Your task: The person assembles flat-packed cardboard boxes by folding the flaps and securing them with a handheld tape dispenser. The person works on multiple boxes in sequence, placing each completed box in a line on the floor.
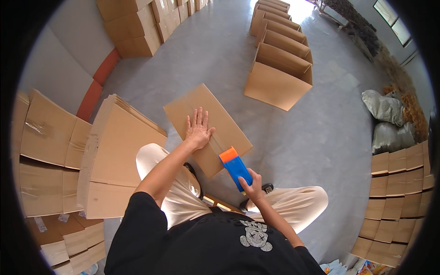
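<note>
A brown cardboard box (222, 117) stands on the floor in front of me, its closed face up with a seam running along the middle. My left hand (198, 133) lies flat on that face, fingers spread. In my right hand (252, 184) is a blue and orange tape dispenser (237, 170), gripped by its blue body. Its orange end rests at or just over the near edge of the box, by the seam; whether it touches I cannot tell. The tape itself is hard to make out.
A row of open-topped cardboard boxes (275, 85) runs away ahead. Flattened cardboard sheets (120, 156) lean at my left, beside stacked cartons (48, 133). More cartons (133, 27) stand far left. On the right are grey sacks (385, 108) and stacked cardboard (396, 197).
</note>
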Tool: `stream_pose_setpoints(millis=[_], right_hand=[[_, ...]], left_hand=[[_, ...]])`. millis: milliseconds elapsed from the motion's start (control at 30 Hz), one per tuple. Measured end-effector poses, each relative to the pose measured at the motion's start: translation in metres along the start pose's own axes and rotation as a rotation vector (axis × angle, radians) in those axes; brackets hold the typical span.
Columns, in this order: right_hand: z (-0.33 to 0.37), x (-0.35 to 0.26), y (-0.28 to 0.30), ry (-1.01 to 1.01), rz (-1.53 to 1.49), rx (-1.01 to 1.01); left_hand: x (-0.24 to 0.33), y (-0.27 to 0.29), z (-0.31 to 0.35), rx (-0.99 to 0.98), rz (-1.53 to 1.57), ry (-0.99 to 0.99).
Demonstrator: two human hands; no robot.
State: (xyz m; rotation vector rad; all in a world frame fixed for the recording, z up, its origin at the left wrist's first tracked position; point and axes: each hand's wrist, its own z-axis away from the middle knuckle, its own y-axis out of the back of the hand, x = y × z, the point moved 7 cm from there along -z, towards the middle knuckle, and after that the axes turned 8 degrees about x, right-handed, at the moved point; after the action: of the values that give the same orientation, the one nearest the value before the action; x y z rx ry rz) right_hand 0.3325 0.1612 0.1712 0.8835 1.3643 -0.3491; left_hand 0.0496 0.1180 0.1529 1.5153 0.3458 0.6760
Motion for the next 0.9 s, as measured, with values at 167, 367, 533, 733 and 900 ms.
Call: stream_pose_setpoints(millis=[167,367,533,733,900], right_hand=[[-0.01,-0.018,-0.003,-0.188,-0.169,-0.197],[0.057,-0.045,0.074,-0.51,-0.027,-0.432],[0.058,0.007,0.056,-0.701,0.209,-0.514],[-0.029,0.064,-0.051,-0.675,0.385,-0.301],[-0.011,0.092,-0.063,-0.201,0.863,-0.297]], left_hand=[[-0.014,0.003,-0.008,-0.082,0.02,0.006],[-0.047,0.019,-0.034,-0.051,0.0,0.085],[-0.078,0.03,-0.061,-0.074,0.025,0.3],[-0.084,0.027,-0.068,-0.098,0.028,0.326],[-0.09,0.017,-0.067,-0.063,0.052,0.328]])
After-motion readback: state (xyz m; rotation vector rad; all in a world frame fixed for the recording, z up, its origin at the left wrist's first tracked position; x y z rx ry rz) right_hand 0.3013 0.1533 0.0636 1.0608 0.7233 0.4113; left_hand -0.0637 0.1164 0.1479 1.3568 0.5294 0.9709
